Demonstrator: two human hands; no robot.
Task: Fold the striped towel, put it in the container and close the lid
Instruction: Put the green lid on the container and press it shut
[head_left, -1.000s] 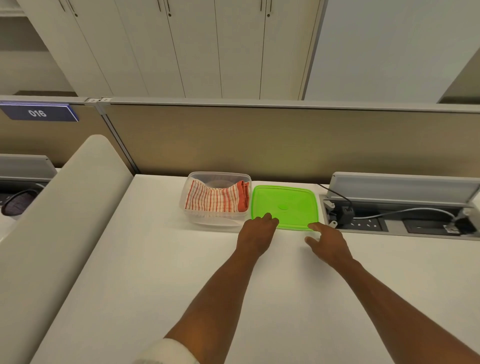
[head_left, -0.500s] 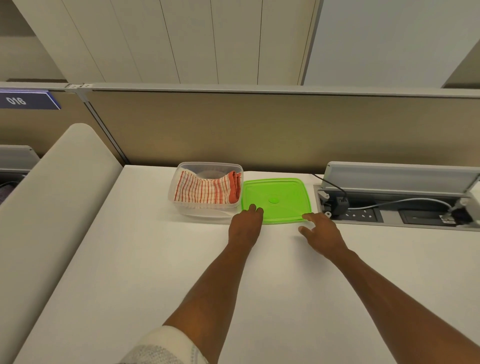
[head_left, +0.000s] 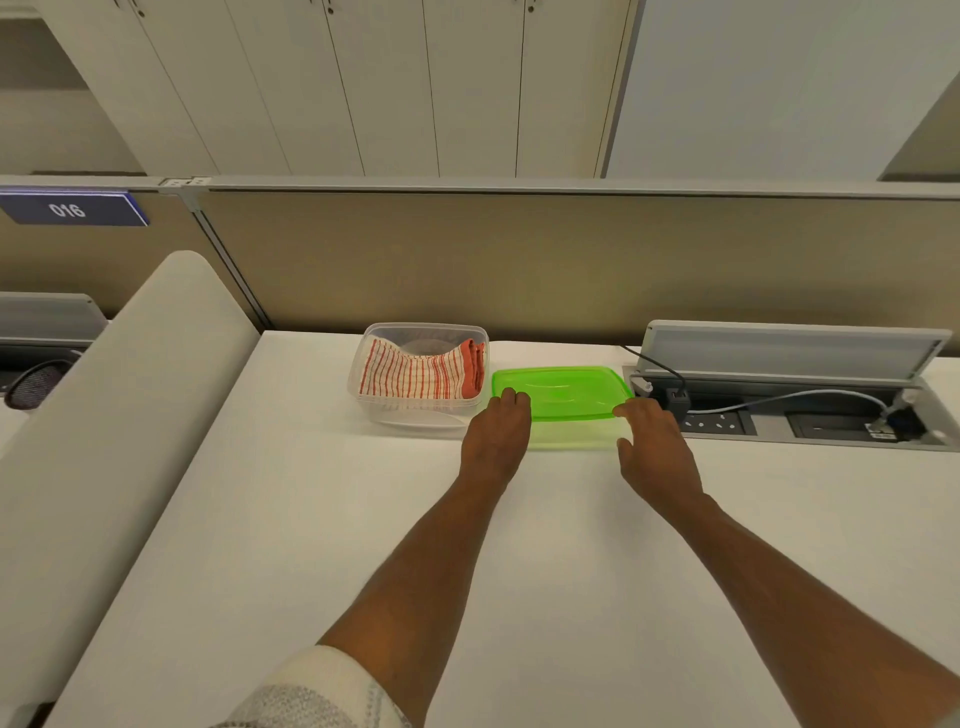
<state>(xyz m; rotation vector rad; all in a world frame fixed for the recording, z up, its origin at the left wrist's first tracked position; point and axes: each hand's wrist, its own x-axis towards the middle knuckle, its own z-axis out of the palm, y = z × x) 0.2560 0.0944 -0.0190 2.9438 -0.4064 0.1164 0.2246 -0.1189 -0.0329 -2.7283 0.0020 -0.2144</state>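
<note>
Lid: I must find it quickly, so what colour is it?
The lid is translucent bright green, plain in the head view.

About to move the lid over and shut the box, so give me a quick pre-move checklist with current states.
1. Striped towel folded inside the container: ok.
2. Towel below the rim all round: cannot tell.
3. Green lid lifted, near edge off the desk: ok.
4. Left hand on the lid's left corner: ok.
5. Right hand on its right corner: ok; firmness of grip cannot tell.
6. Lid seated on the container: not ok.
</note>
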